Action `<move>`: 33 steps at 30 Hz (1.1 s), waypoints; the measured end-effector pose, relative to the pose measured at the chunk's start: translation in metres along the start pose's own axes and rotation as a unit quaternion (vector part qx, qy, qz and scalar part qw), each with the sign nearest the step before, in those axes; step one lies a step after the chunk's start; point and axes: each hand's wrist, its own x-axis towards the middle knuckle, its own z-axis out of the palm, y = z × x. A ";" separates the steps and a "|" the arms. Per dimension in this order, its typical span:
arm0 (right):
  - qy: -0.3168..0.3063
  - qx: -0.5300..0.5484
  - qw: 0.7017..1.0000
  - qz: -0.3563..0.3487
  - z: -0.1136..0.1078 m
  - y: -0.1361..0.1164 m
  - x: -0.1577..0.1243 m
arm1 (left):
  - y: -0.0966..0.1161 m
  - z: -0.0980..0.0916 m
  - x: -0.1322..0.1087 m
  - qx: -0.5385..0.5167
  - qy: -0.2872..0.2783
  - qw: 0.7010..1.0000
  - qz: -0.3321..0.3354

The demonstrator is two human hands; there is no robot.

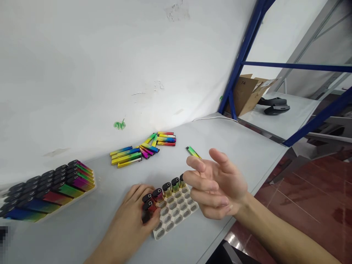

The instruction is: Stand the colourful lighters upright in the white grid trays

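A white slotted tray (176, 216) lies near the table's front edge, with several rainbow-coloured devices with black caps (167, 188) standing in its far row. My left hand (132, 216) rests at the tray's left corner, fingers closed around a red device with a black cap (148, 209) placed in a slot. My right hand (217, 187) hovers above the tray's right side, fingers spread and holding nothing. A single loose device (193, 151) lies just beyond it. A pile of loose rainbow devices (143, 148) lies further back by the wall.
A full tray of capped devices (46, 190) sits at the left. The white wall (110, 73) borders the grey table (242, 146). At the right stand a blue shelf frame (242, 62), a cardboard box (249, 93) and a dark object (276, 106); the table edge drops to a red floor.
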 end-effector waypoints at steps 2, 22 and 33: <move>0.016 -0.007 1.000 0.002 0.001 0.000 0.000 | 0.000 0.000 0.001 0.001 0.002 1.000 0.000; 0.091 -0.027 0.995 -0.011 0.006 0.003 -0.003 | -0.001 0.001 0.000 0.002 -0.013 1.000 -0.013; 0.119 -0.027 0.990 -0.066 0.007 0.002 -0.011 | -0.002 0.002 -0.001 0.006 0.008 1.000 -0.008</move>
